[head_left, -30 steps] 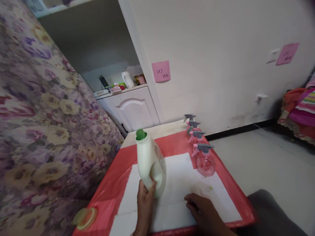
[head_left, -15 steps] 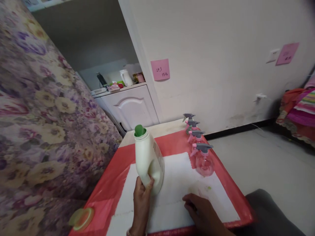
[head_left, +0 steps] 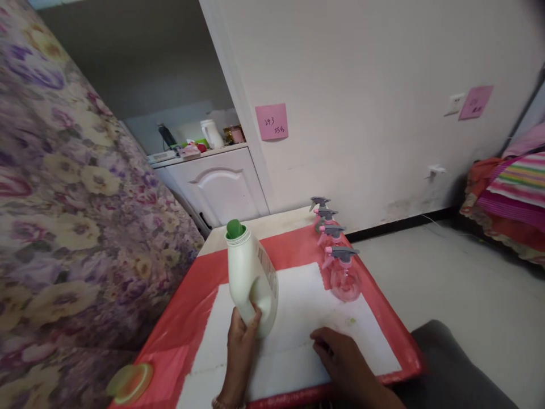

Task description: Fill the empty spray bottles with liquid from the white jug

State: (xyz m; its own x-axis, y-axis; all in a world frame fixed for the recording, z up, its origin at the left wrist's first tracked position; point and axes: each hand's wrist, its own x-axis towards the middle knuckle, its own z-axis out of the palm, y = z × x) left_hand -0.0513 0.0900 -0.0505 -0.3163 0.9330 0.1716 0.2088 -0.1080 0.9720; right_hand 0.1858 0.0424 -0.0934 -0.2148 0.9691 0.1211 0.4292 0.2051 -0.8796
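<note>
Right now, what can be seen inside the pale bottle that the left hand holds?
A green spout stands in the open mouth of the pale bottle, above the left hand. Below the mouth, opaque walls hide any contents.

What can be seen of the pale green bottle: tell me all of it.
The pale green bottle looks like smooth, opaque plastic, with a moulded handle, an uncapped threaded neck and a darker green spout rising inside it. Dark print on its side is too blurred to read. It leans slightly toward the picture's left, over the white cloth. The left hand grips it low down.
</note>
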